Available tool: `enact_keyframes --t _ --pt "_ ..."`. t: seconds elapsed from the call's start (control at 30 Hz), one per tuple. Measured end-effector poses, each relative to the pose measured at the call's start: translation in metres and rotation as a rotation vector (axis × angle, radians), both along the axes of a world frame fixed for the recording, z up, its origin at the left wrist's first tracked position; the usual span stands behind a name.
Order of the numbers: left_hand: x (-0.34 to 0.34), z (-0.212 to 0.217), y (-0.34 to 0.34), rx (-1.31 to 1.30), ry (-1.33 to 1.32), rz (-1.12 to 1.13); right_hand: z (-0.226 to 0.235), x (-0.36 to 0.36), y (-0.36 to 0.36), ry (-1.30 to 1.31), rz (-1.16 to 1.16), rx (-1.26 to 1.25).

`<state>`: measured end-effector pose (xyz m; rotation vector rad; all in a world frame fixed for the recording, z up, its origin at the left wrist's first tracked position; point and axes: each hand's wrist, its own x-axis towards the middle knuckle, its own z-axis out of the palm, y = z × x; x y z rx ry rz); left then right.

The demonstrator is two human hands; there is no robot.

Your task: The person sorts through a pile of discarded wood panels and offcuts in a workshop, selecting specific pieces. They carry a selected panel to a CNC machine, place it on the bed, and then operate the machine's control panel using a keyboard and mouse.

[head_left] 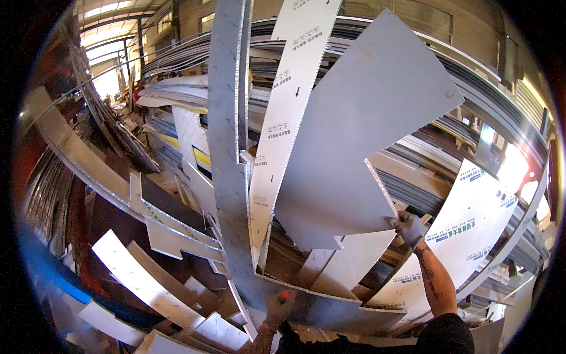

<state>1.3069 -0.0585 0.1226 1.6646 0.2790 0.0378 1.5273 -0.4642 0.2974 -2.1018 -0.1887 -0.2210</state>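
My right hand [408, 227], in a grey glove, grips the lower right corner of a large grey panel [359, 135] that stands tilted up, its cut edge showing a honeycomb core. My left hand [279, 304], also gloved, rests on the bottom edge of a tall narrow metal panel [227, 147] that rises straight up the middle of the view. Between the two stands a narrow white strip [283, 112] with printed film on it.
Offcuts of white and grey panel [141, 277] lie in a heap at the lower left. A white film-covered sheet [471, 230] leans at the right. Racks of stacked sheets [177, 88] fill the back. A long metal profile [71, 147] slants at the left.
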Motion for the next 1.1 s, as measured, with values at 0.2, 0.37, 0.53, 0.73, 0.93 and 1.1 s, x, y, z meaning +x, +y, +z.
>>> enact_keyframes --t 0.2,0.37,0.53,0.73,0.93,1.1 --pt "-0.033 -0.035 -0.004 -0.071 -0.029 0.062 0.01 0.004 0.015 -0.012 -0.025 -0.027" --pt "-0.035 -0.025 0.0 -0.007 -0.048 0.067 -0.017 0.045 -0.012 -0.091 -0.012 -0.055" --pt "-0.028 -0.076 0.024 0.227 0.238 -0.031 -0.016 0.075 0.0 -0.038 -0.042 -0.122" --pt "-0.027 -0.106 0.026 -0.09 0.14 0.077 -0.036 0.137 0.078 0.01 0.078 -0.216" --pt "-0.03 -0.11 0.066 -0.023 0.182 0.233 -0.113 0.246 0.179 -0.205 0.128 -0.392" --pt "-0.075 -0.192 0.106 -0.392 0.267 0.461 -0.166 0.333 0.257 -0.164 0.178 -0.481"
